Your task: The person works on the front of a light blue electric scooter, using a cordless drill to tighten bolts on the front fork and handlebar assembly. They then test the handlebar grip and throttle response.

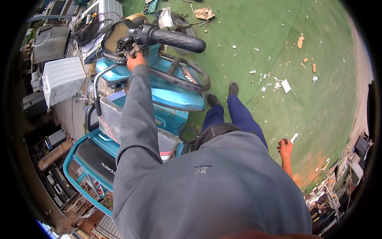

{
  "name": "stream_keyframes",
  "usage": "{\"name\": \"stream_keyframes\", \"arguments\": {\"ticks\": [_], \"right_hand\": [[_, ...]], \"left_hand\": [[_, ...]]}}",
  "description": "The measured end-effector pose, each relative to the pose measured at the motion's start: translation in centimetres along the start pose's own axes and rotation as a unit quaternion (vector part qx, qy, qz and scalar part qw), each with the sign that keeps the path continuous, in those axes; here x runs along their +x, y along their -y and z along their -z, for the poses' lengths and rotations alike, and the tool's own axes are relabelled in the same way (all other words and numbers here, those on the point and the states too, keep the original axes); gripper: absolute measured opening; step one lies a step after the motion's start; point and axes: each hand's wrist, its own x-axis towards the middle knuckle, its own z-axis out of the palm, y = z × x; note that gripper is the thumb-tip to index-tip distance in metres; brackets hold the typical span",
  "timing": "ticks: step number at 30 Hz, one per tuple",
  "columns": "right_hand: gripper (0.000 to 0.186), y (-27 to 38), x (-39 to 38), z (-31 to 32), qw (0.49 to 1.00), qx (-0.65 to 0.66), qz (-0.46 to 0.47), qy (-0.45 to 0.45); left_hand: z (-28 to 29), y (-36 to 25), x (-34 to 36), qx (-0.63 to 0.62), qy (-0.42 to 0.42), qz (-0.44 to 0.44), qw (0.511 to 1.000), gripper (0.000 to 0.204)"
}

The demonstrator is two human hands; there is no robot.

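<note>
My left hand (136, 61) reaches out to the middle of the handlebar (123, 59) on a blue cargo tricycle (171, 97). Its fingers are closed at the steering stem, but what lies between them is hidden. Just beyond is a black ribbed handle grip (179, 40). A bent metal bar with a second black grip (98, 106) runs down on the near side. Low beside my body hangs my right hand (285, 148), away from the tricycle. Its fingers are curled in, and I cannot make out whether something small is in them.
A black-padded seat (95, 157) with a blue rail is at the lower left. A white box-shaped appliance (63, 79) stands further left among scrap. Green ground covering (318, 99) spreads to the right, with paper scraps (285, 85) and orange pieces (300, 42) on it.
</note>
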Motion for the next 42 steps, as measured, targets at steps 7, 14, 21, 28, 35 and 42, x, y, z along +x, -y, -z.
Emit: {"name": "stream_keyframes", "arguments": {"ticks": [7, 14, 21, 28, 35, 42], "right_hand": [[0.022, 0.3, 0.1, -1.8, 1.000, 0.009, 0.000, 0.030], [0.022, 0.0, -0.1, -1.6, 1.000, 0.005, -0.012, 0.027], [0.023, 0.2, -0.1, -1.6, 1.000, -0.011, -0.006, 0.028], [0.024, 0.2, -0.4, -2.0, 1.000, -0.001, -0.013, 0.025], [0.025, -0.4, -0.7, -2.0, 0.999, 0.011, -0.016, 0.026], [0.023, -0.2, -0.9, -2.0, 0.999, 0.009, -0.014, 0.028]], "left_hand": [[0.2, 4.0, 3.9, -0.009, 0.004, -0.105, 0.994, 0.028], [0.2, 1.7, 1.7, -0.136, 0.077, 0.104, 0.982, 0.029], [0.1, 2.4, 1.8, -0.093, 0.049, 0.059, 0.993, 0.036], [0.5, 2.2, 1.6, -0.007, 0.021, -0.054, 0.998, 0.038], [0.0, 2.3, 2.2, 0.026, 0.004, -0.093, 0.995, 0.034], [-0.3, 0.3, 1.2, -0.097, 0.053, 0.105, 0.988, 0.034]]}}
